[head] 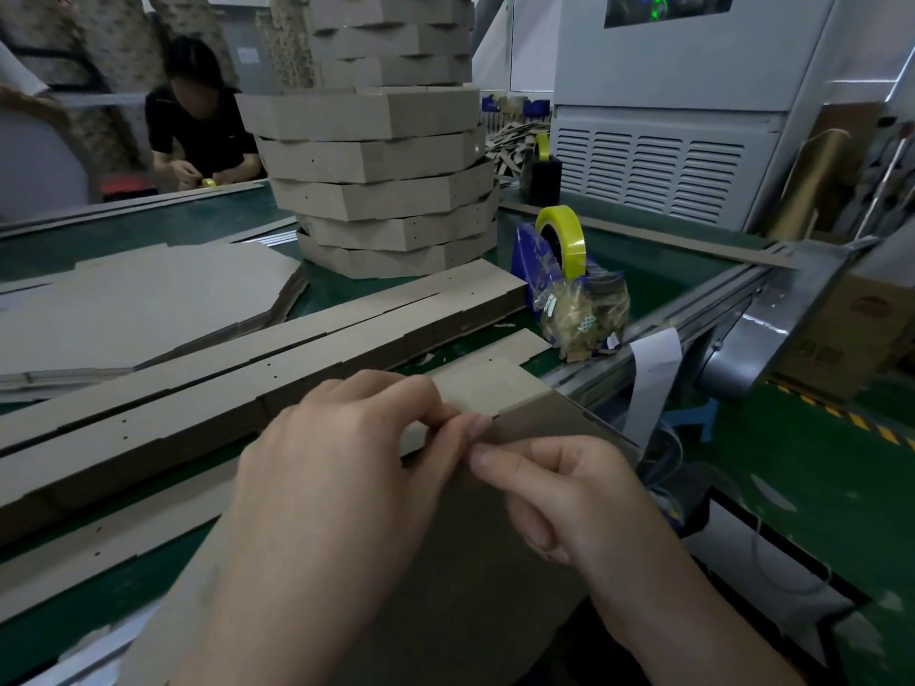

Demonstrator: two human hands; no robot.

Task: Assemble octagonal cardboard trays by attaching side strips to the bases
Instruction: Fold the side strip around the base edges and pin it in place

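L hand (346,448) pinches the side strip (485,388) end. R hand (559,492) pinches the base (445,586) edge right beside it. Both are just in front of the tape dispenser (544,279); can't tell if tape's btwn the fingers.

Risk: w/ so small a grip the strip may slip off the edge, so the joint sets skewed or gapped. Pressing too hard could crease the corner.

Containers: dispenser holds a yellow roll (564,230). The finished trays (386,190) are stacked behind-left of the dispenser, insides hidden. More loose strips (247,368) lie left of it.
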